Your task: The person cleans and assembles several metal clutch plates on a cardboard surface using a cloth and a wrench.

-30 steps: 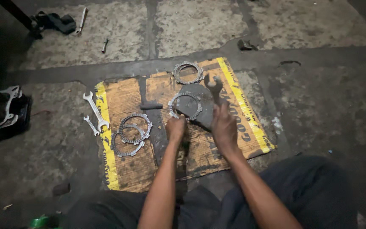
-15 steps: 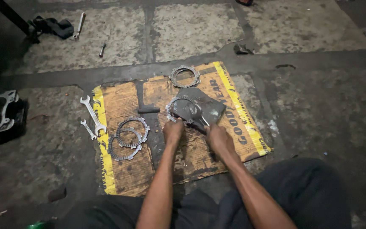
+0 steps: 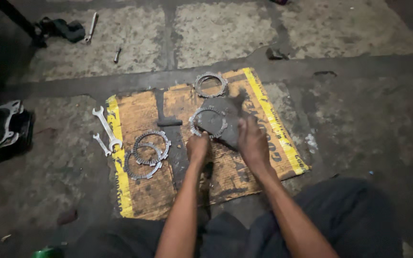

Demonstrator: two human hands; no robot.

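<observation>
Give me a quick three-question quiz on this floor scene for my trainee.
1. True or false: the left hand grips the rim of a toothed metal ring lying on a dark rag.
2. How many wrenches lie at the left edge of the cardboard mat?
3. Which sits farthest from the person: A) the lone ring at the mat's top, B) the stacked rings, C) the right hand?

Key: 1 true. 2 two. 3 A.

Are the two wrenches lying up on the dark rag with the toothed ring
No, the two wrenches lie at the cardboard's left edge, apart from the dark rag.
</observation>
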